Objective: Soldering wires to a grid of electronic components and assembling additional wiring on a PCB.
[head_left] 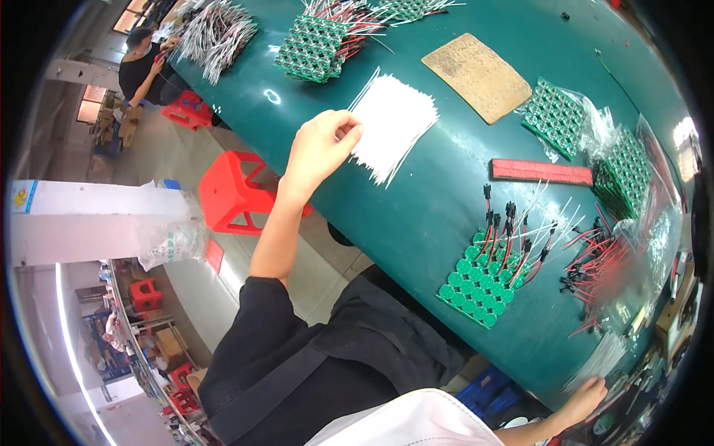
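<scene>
My left hand (pixel 321 149) is closed in a pinch at the left edge of a flat pile of white wires (pixel 394 123); whatever lies between its fingertips is hidden. At the lower right, my right hand (pixel 584 401) has its fingers closed at the near end of a bundle of thin pale wires (pixel 604 358). What it grips is too small to make out. Between my hands lies a green circuit board panel (pixel 476 291) of round sections. Red and white leads with black connectors (pixel 509 212) rise from its far and right parts.
A red bar (pixel 541 172) and a brown board (pixel 476 78) lie beyond the panel. More green panels (pixel 554 117) and red leads (pixel 595 260) sit right, by clear plastic. Wired panels (pixel 311 48) are stacked far. Red stools (pixel 234 192) and a seated person (pixel 145 70) are left.
</scene>
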Demonstrator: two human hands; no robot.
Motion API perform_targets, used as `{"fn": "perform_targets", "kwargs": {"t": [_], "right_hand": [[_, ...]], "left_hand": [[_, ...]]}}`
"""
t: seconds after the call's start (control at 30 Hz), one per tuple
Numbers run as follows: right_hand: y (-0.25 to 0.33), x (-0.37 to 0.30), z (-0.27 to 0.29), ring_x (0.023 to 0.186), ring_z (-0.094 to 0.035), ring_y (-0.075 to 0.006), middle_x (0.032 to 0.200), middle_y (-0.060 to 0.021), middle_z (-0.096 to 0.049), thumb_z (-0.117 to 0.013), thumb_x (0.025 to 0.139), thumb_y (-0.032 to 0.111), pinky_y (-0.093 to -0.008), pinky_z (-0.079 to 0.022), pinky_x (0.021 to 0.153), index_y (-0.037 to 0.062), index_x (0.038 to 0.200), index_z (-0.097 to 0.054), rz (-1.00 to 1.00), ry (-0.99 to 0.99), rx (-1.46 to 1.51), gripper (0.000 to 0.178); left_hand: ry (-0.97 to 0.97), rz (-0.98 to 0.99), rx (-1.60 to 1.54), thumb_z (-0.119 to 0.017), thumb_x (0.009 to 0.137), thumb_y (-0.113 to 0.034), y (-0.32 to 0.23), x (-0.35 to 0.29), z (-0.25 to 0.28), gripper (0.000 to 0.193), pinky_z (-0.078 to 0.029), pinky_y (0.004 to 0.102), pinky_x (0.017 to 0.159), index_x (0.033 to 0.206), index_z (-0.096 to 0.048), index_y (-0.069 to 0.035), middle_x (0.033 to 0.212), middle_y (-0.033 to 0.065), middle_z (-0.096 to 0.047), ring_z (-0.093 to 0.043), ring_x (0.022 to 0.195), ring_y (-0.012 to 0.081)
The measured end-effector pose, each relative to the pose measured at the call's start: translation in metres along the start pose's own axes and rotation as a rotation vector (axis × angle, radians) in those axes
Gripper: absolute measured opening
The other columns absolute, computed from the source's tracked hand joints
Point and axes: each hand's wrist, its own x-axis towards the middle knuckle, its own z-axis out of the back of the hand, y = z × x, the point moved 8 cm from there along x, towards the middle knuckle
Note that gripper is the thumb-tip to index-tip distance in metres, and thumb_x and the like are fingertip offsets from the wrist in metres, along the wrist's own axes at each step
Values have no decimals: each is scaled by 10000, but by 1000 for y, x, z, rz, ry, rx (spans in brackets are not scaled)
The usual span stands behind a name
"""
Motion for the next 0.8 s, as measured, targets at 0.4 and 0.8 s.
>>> {"fn": "perform_targets", "kwargs": {"t": [0.4,0.8], "right_hand": [[30,-4,42,696,-623,-337,809,-157,-629,-594,945,209,-423,-518,596,5,1007,-630,138,-205,-170,217],[49,2,64,741,-633,-375,853,-171,-647,-592,923,234,-456,-516,659,44,904,-680,-15,2,-43,210]], "left_hand": [[157,-62,286,-716,791,-279,4,37,-31,240,-544,356,722,833,-680,-46,819,96,-697,-694,774,238],[184,-60,425,-680,751,-232,8,46,-37,156,-551,394,725,797,-737,-95,782,105,-712,-700,770,281]]}}
